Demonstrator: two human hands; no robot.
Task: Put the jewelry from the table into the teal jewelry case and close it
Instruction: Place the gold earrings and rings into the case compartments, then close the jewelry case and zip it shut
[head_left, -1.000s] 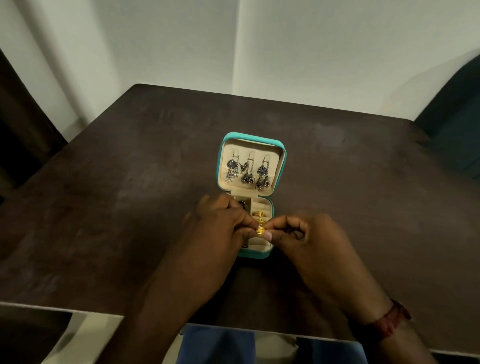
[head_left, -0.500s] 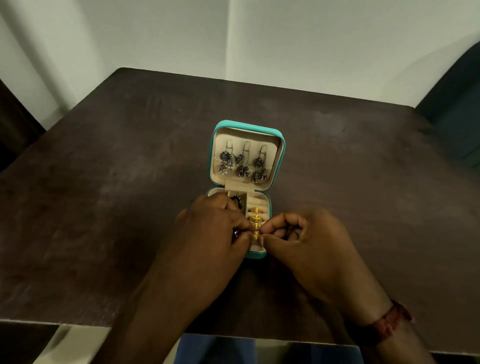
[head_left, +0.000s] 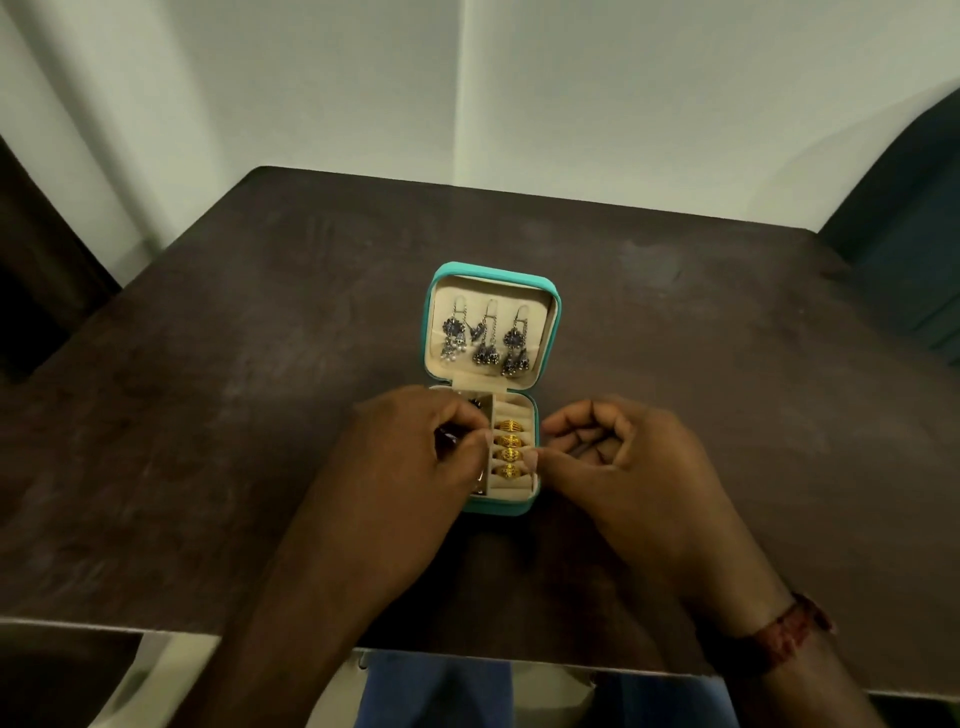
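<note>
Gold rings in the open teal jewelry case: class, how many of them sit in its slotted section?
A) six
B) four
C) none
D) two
B: four gold rings are lined up one behind another in the right-hand slotted section of the teal jewelry case, between the two hands.

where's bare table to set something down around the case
Bare table lies wide left of the left hand, right of the right hand, and behind the teal jewelry case up to the far edge. Crowded: over the case's base, where both hands flank the gold rings.
</note>
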